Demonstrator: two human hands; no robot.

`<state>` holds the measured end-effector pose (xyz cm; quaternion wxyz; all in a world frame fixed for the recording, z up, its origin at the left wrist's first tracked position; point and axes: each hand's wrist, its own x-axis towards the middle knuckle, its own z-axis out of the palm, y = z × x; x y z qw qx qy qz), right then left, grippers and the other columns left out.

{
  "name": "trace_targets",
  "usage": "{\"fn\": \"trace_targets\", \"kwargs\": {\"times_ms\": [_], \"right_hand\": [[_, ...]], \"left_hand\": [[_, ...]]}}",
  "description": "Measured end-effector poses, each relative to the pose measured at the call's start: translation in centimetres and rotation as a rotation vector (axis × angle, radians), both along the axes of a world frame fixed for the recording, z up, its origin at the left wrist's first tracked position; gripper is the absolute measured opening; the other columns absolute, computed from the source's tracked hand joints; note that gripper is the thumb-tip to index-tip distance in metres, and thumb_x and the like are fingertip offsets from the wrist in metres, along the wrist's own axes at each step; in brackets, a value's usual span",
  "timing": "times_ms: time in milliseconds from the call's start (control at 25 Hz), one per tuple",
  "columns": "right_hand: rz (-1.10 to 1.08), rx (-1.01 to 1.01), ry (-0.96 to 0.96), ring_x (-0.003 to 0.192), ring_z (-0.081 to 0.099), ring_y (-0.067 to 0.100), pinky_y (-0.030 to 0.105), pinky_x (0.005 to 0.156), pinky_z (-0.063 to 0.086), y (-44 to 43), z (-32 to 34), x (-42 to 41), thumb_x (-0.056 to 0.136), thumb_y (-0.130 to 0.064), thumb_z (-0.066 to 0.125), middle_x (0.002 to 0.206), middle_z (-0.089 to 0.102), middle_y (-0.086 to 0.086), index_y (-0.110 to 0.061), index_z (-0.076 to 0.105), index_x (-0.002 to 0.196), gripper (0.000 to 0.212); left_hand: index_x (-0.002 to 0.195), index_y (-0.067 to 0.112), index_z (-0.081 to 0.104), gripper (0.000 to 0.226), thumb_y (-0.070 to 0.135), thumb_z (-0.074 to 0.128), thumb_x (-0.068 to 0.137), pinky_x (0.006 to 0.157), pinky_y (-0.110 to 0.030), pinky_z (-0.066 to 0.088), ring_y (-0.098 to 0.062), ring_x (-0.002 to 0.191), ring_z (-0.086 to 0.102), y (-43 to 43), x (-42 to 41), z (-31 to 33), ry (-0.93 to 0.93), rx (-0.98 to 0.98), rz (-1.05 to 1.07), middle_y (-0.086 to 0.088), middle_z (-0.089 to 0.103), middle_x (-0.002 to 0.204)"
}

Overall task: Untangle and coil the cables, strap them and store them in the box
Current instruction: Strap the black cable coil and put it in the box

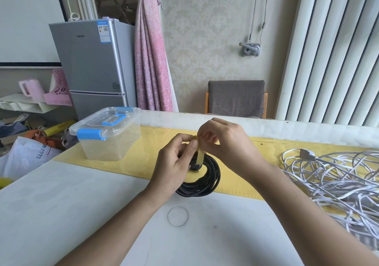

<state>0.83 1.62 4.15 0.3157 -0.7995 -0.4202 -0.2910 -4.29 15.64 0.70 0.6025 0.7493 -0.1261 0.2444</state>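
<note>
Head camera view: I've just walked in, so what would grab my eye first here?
At the middle of the table, the left hand and the right hand pinch a yellow strap that loops around a coiled black cable. To the right sprawls a tangled heap of white cable. To the left stands a clear plastic box with blue latches, its lid on.

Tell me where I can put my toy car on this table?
The bare white tabletop at near left, in front of the clear lidded box, is widest. A yellow mat strip lies free between box and left hand. The right is crowded with tangled white cable; the middle holds the black cable coil.
</note>
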Motion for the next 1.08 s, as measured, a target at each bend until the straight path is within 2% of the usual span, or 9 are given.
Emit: {"fn": "trace_targets", "kwargs": {"times_ms": [160, 360, 600, 880, 1080], "right_hand": [[0.0, -0.093, -0.093, 0.06, 0.058, 0.019, 0.034, 0.055, 0.05, 0.1, 0.2, -0.3, 0.083, -0.02, 0.06, 0.076, 0.059, 0.0, -0.007, 0.064, 0.082, 0.013], [-0.028, -0.16, -0.16, 0.055, 0.058, 0.023, 0.035, 0.047, 0.049, 0.1, 0.3, -0.3, 0.081, -0.019, 0.057, 0.072, 0.06, 0.002, -0.007, 0.064, 0.078, 0.014], [-0.056, -0.206, -0.178, 0.053, 0.056, 0.026, 0.038, 0.044, 0.048, 0.3, 0.1, -0.3, 0.082, -0.02, 0.052, 0.07, 0.059, 0.004, -0.007, 0.063, 0.077, 0.017], [-0.038, -0.225, -0.226, 0.051, 0.056, 0.025, 0.036, 0.041, 0.047, 0.3, 0.0, -0.2, 0.084, -0.021, 0.048, 0.071, 0.058, 0.004, -0.007, 0.061, 0.077, 0.021], [-0.021, -0.24, -0.283, 0.049, 0.044, 0.021, 0.034, 0.039, 0.043, 0.3, 0.1, -0.5, 0.084, -0.013, 0.057, 0.071, 0.054, 0.002, -0.007, 0.058, 0.08, 0.007]], "left_hand": [[0.089, 0.003, 0.051, 0.018, 0.017, 0.045, 0.096, 0.041, -0.01, 0.037, 0.0, 0.038, 0.047, -0.4, -0.4, 0.4, 0.067, -0.119, -0.022, 0.011, 0.051, 0.045], [0.084, -0.001, 0.049, 0.019, 0.012, 0.044, 0.098, 0.037, -0.009, 0.033, -0.001, 0.033, 0.044, -0.7, -0.5, 0.7, 0.113, -0.164, -0.03, 0.01, 0.048, 0.039], [0.086, 0.005, 0.047, 0.012, 0.012, 0.048, 0.096, 0.035, -0.013, 0.03, -0.003, 0.031, 0.042, -0.6, -0.2, 0.7, 0.127, -0.169, 0.026, 0.009, 0.048, 0.039], [0.08, 0.005, 0.056, 0.02, 0.016, 0.05, 0.096, 0.035, -0.015, 0.028, -0.006, 0.033, 0.038, 0.4, 0.2, 0.7, 0.216, -0.149, -0.018, 0.007, 0.046, 0.042], [0.076, 0.004, 0.055, 0.026, 0.018, 0.048, 0.096, 0.037, -0.021, 0.022, -0.011, 0.034, 0.031, 0.9, 0.7, 0.5, 0.213, -0.132, -0.018, 0.003, 0.045, 0.04]]}}
